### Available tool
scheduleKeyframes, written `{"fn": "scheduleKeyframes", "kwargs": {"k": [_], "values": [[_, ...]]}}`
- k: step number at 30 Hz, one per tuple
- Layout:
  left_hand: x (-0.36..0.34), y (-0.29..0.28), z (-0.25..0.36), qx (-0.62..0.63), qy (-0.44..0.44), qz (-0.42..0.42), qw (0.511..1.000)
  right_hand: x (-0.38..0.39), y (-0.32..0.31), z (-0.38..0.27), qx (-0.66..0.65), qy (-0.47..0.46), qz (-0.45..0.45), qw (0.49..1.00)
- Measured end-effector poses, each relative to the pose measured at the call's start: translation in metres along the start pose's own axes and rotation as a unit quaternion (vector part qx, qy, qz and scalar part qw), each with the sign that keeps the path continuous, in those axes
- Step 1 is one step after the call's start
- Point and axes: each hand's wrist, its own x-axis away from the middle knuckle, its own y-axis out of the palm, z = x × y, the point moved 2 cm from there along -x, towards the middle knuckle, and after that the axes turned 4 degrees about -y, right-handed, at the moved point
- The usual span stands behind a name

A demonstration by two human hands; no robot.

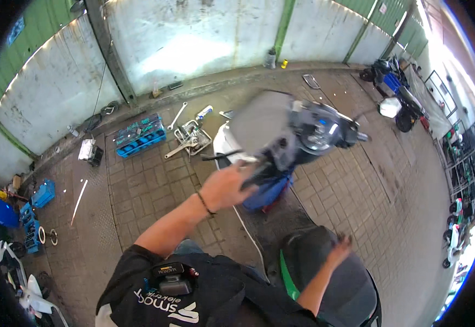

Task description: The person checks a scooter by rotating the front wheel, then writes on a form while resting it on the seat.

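A scooter stands before me, with a dark handlebar and dashboard (pixel 319 136), a blue front panel (pixel 267 193), a dark footboard (pixel 264 229) and a black seat (pixel 330 283) with a green side strip. My left hand (pixel 229 182) is at the scooter's left handlebar grip, its fingers curled around it and partly blurred. My right hand (pixel 340 252) is over the upper part of the seat at the lower right, smeared by motion; I cannot tell whether its fingers are closed or whether it touches the seat.
Blue toolboxes (pixel 139 139), a tray of tools (pixel 192 139), a wrench (pixel 177 114) and a battery-like box (pixel 90 152) lie on the paved floor. A metal wall (pixel 172 27) runs behind. More scooters stand at the back right (pixel 390 92) and lower left (pixel 33 300).
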Motion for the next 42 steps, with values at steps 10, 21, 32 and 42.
{"fn": "scheduleKeyframes", "kwargs": {"k": [10,21,32,42], "values": [[0.157,-0.083,-0.285,0.161,-0.145,-0.235,0.948,0.13,0.312,-0.227,-0.171,0.207,-0.069,0.961],[-0.006,-0.047,-0.511,0.02,-0.068,-0.344,0.936,0.115,0.396,-0.26,-0.173,0.143,0.038,0.974],[-0.337,0.036,-0.626,-0.052,0.084,-0.405,0.909,0.086,0.463,-0.282,-0.203,0.129,0.237,0.941],[-0.64,0.139,-0.532,-0.03,0.274,-0.53,0.802,0.078,0.484,-0.348,0.392,0.25,0.404,0.788]]}}
